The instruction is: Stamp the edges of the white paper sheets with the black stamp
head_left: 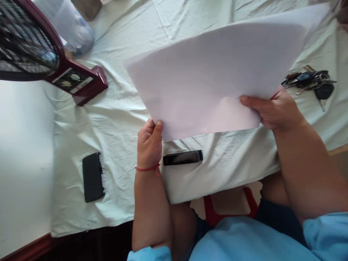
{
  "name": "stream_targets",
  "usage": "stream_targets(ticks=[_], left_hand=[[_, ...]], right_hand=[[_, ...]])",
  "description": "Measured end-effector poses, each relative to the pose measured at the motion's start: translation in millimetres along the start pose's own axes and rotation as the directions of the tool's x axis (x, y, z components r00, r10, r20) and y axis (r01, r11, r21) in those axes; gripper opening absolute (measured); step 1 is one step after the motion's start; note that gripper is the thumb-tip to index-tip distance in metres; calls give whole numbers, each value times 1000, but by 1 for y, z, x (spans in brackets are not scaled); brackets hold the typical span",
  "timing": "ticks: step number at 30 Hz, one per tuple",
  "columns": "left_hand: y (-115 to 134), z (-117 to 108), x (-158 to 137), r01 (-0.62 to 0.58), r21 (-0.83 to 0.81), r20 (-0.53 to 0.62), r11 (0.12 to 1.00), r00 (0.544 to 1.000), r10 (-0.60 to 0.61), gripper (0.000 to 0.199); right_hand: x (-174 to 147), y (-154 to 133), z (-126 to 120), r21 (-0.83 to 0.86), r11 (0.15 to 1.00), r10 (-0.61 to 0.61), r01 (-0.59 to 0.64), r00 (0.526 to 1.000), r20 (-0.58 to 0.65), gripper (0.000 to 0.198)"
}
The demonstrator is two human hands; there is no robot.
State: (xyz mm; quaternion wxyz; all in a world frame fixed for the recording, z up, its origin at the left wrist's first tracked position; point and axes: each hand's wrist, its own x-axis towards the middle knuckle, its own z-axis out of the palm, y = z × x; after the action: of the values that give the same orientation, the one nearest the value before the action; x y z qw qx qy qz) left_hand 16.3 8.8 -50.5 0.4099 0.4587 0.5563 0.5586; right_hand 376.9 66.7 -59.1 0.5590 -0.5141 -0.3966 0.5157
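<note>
A large white sheet of paper (pixel 214 76) is lifted above the pale green tablecloth (pixel 114 119). My left hand (pixel 149 143) pinches its near left corner, thumb on top; a red thread band circles that wrist. My right hand (pixel 274 110) grips the sheet's near right edge, thumb lying flat across the paper. The far edge of the paper tilts up and away toward the top right. A black stapler-like bar (pixel 183 158) lies on the cloth just below the sheet, next to my left hand.
A black phone (pixel 92 177) lies near the table's front left. A maroon electric swatter racket (pixel 40 54) rests at the far left beside a clear plastic container (pixel 73 25). A bunch of keys (pixel 312 82) sits at the right. A red stool (pixel 231 208) shows under the table.
</note>
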Motion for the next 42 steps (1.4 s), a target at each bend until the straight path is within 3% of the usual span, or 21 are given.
stream_targets(ticks=[6,9,11,13,15,16,18,22,24,34,42], left_hand=[[22,-6,-16,9,318,-12,948,1000,-5,39],[49,-9,-26,-39,481,160,876,986,-44,28],[67,-11,-32,-142,542,382,829,920,-92,24],[78,-11,-37,-211,589,573,780,789,-219,27],[82,-12,-39,-261,625,661,736,679,-321,30],[81,-13,-39,-281,636,673,718,658,-339,30],[76,-16,-37,-306,653,659,693,680,-321,25],[64,-23,-27,-276,683,549,677,805,-225,20],[61,-26,-23,-247,689,498,681,845,-197,19],[52,-31,-18,-122,681,354,722,918,-179,23],[54,-22,-19,37,649,244,760,936,-254,43]], right_hand=[[6,-11,-8,67,986,160,-153,981,-114,58],[7,-16,-13,70,981,192,-183,969,-157,58],[7,-18,-16,75,979,199,-188,963,-182,54],[7,-19,-17,83,978,203,-190,959,-196,51],[7,-21,-17,86,977,209,-195,956,-205,49],[7,-21,-16,87,976,212,-198,955,-208,49],[6,-22,-16,84,974,223,-210,953,-205,49],[5,-23,-16,59,966,259,-252,948,-188,47],[4,-22,-16,46,961,275,-272,944,-179,46],[3,-24,-22,-26,952,297,-304,944,-145,37],[-1,-29,-22,-68,939,328,-337,937,-116,34]])
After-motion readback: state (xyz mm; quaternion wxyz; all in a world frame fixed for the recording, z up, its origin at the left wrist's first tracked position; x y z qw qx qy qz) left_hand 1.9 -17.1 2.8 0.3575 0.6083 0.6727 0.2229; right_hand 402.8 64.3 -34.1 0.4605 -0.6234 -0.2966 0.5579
